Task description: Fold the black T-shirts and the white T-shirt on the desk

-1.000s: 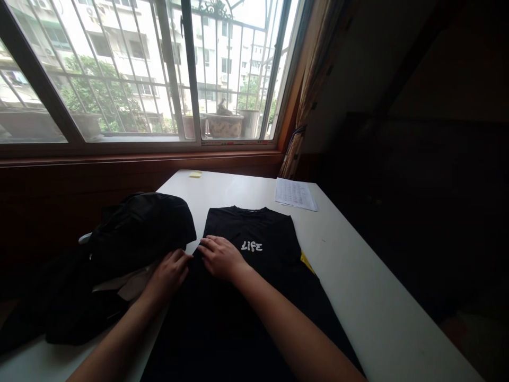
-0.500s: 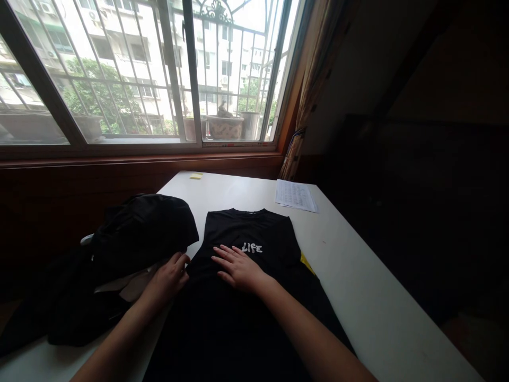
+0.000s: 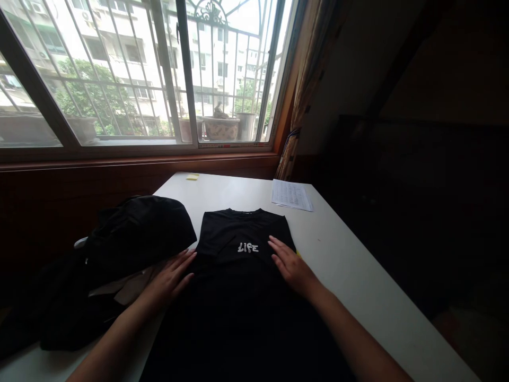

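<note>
A black shirt (image 3: pixel 238 297) with white lettering on its chest lies flat on the white table (image 3: pixel 358 281), its neckline toward the window. My left hand (image 3: pixel 174 273) rests at the shirt's left edge with its fingers extended. On the right side of the chest, beside the lettering, lies my right hand (image 3: pixel 292 265), its fingers spread and pointing up and left. A bit of yellow shows at the shirt's right edge, partly behind my right hand. Neither hand holds anything.
A heap of black clothing (image 3: pixel 139 233) sits on the table's left side, close to my left hand. Papers (image 3: pixel 292 195) lie at the far right corner and a yellow note (image 3: pixel 193 177) at the far left. Behind the table is a barred window.
My right hand has moved right, off the middle of the chest to its right side. My left hand's bent fingers have straightened. Less of the yellow patch shows.
</note>
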Demonstrator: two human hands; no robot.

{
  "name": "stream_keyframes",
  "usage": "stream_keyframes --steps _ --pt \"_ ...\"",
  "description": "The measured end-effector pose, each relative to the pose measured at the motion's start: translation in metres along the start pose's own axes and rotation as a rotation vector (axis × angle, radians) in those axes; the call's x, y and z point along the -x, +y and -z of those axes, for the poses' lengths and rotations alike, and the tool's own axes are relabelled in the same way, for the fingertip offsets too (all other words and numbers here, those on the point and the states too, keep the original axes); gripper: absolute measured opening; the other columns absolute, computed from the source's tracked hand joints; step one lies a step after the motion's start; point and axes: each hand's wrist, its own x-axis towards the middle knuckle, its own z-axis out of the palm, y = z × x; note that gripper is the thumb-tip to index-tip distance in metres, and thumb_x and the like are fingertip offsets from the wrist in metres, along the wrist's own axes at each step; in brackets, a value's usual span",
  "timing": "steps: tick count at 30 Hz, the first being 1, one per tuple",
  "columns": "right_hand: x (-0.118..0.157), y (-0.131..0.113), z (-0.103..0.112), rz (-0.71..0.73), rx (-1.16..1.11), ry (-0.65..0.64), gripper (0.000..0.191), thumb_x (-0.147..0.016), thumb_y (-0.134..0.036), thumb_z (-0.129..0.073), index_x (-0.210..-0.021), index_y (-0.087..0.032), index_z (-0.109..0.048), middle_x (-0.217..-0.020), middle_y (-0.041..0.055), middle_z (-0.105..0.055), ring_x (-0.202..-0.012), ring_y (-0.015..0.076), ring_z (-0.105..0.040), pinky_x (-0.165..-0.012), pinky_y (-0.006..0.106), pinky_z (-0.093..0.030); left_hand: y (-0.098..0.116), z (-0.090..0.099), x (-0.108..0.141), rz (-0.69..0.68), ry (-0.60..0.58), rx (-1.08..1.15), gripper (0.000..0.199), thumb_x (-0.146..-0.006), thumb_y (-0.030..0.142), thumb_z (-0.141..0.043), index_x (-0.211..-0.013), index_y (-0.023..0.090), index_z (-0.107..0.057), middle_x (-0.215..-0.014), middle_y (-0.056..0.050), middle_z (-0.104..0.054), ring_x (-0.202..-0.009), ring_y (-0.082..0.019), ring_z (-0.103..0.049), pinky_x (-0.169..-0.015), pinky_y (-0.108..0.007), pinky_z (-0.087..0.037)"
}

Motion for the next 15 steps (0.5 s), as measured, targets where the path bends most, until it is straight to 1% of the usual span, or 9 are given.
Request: stream_keyframes --steps 2,3,5,7,9,11,15 --pt "0.016 0.020 0.011 -0.143 0.051 0.005 0.057 -0.106 -0.046 -0.030 -0.157 -0.022 -0.034 -0.164 0.0071 -0.032 -0.150 0.0222 -0.031 -0.124 0.046 -0.029 -0.004 -0.009 0.003 -0.042 -0.056 -0.044 0.063 -0.104 0.044 -0.045 -0.160 0.031 -0.020 -0.163 -0.006 -0.034 -0.149 -0.028 -0.034 -0.120 -0.050 -0.033" --pt "0.024 0.028 0.014 -0.193 0.079 -0.020 0.061 -0.105 -0.050 -0.029 -0.159 -0.021 -0.029 -0.165 0.0073 -0.028 -0.151 0.0228 -0.027 -0.124 0.046 -0.027 -0.005 -0.012 0.004 -0.048 -0.079 -0.062 0.065 -0.104 0.044 -0.046 -0.161 0.032 -0.018 -0.163 -0.005 -0.032 -0.149 -0.028 -0.033 -0.121 -0.050 -0.031" --pt "0.041 0.038 0.016 -0.252 0.140 -0.115 0.069 -0.103 -0.058 -0.029 -0.161 -0.021 -0.023 -0.168 0.0065 -0.020 -0.153 0.0239 -0.020 -0.125 0.048 -0.023 -0.008 -0.014 0.005 -0.050 -0.111 -0.082 0.065 -0.104 0.045 -0.046 -0.160 0.033 -0.018 -0.163 -0.004 -0.032 -0.149 -0.027 -0.033 -0.121 -0.051 -0.030" --pt "0.055 0.042 0.014 -0.268 0.207 -0.218 0.074 -0.101 -0.064 -0.028 -0.161 -0.021 -0.020 -0.168 0.0050 -0.014 -0.154 0.0244 -0.014 -0.126 0.049 -0.019 -0.010 -0.011 0.006 -0.053 -0.132 -0.084 0.063 -0.104 0.044 -0.046 -0.160 0.035 -0.020 -0.163 -0.002 -0.032 -0.149 -0.026 -0.032 -0.122 -0.050 -0.030" --pt "0.065 0.041 0.010 -0.269 0.262 -0.275 0.077 -0.100 -0.067 -0.026 -0.162 -0.022 -0.016 -0.169 0.0035 -0.010 -0.155 0.0236 -0.008 -0.127 0.049 -0.014 -0.012 -0.008 0.006 -0.062 -0.138 -0.078 0.060 -0.104 0.043 -0.047 -0.159 0.036 -0.025 -0.163 -0.001 -0.033 -0.149 -0.026 -0.032 -0.122 -0.049 -0.030" --pt "0.070 0.039 0.009 -0.276 0.289 -0.290 0.077 -0.100 -0.067 -0.023 -0.162 -0.022 -0.013 -0.169 0.0024 -0.008 -0.155 0.0222 -0.006 -0.127 0.048 -0.012 -0.013 -0.005 0.006 -0.075 -0.137 -0.072 0.056 -0.104 0.042 -0.047 -0.157 0.036 -0.030 -0.162 -0.001 -0.034 -0.149 -0.026 -0.033 -0.122 -0.049 -0.030" --pt "0.070 0.036 0.009 -0.280 0.286 -0.284 0.075 -0.100 -0.068 -0.022 -0.162 -0.026 -0.012 -0.169 0.0011 -0.008 -0.155 0.0213 -0.008 -0.127 0.048 -0.012 -0.013 -0.003 0.007 -0.078 -0.151 -0.063 0.053 -0.104 0.041 -0.047 -0.155 0.035 -0.036 -0.162 -0.001 -0.035 -0.149 -0.026 -0.033 -0.121 -0.049 -0.032"
